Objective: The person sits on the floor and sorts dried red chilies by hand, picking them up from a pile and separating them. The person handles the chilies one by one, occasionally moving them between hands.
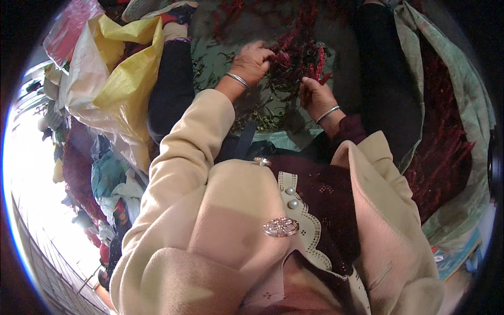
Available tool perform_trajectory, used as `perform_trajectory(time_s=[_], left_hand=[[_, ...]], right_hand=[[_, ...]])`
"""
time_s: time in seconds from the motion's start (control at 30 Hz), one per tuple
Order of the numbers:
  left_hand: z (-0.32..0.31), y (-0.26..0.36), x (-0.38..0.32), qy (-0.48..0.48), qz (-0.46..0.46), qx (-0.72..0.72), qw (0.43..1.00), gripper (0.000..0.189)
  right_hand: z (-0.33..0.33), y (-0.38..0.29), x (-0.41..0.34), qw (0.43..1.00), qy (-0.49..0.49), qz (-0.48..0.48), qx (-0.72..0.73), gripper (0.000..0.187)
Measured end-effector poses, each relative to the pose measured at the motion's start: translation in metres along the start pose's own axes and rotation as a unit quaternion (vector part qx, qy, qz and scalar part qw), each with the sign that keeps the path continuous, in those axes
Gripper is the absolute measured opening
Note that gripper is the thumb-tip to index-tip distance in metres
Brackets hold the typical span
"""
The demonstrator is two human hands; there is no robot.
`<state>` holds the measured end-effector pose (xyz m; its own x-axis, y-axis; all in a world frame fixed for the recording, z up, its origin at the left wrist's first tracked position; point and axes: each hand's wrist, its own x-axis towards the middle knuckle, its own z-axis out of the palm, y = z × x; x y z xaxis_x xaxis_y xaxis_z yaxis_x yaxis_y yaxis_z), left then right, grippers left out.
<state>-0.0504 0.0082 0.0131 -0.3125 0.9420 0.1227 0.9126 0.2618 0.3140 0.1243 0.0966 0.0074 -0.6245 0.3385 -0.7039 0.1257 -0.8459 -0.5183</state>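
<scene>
Dried red chili peppers (pixel 293 43) lie in a tangled pile between my legs, on a green sheet (pixel 271 100) scattered with stems and bits of leaf. My left hand (pixel 252 59) is at the left edge of the pile, its curled fingers touching the chilies; whether it grips any is unclear. My right hand (pixel 317 96) is lower and to the right, with thumb and finger pinched on a red chili pepper (pixel 324 78). Another long chili (pixel 320 59) stands out just above it. Each wrist wears a silver bangle.
A white and yellow woven sack (pixel 130 94) stands open at the left, with dark red contents. At the right, a large greenish sack (pixel 468 106) holds many red chilies (pixel 437 157). Clothed people and a shoe (pixel 143 8) show around the left and top edges.
</scene>
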Motion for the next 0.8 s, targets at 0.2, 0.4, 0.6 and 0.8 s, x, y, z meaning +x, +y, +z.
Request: perform_trajectory(time_s=[0.2,0.4,0.6,0.8], left_hand=[[-0.025,0.0,-0.008,0.033,-0.223,-0.416,0.881,0.018],[-0.029,0.013,-0.011,-0.033,-0.34,-0.658,0.671,0.017],[-0.018,0.021,-0.024,-0.14,-0.325,-0.754,0.553,0.016],[-0.01,0.041,-0.025,-0.18,-0.315,-0.572,0.735,0.014]], right_hand=[[0.002,-0.004,-0.002,0.999,0.005,0.043,0.027,0.014],[0.005,-0.006,-0.007,0.999,-0.006,0.029,0.039,0.015],[0.006,-0.007,-0.009,0.998,-0.044,0.021,0.035,0.011],[0.001,-0.003,-0.001,0.998,-0.059,-0.005,0.016,0.01]])
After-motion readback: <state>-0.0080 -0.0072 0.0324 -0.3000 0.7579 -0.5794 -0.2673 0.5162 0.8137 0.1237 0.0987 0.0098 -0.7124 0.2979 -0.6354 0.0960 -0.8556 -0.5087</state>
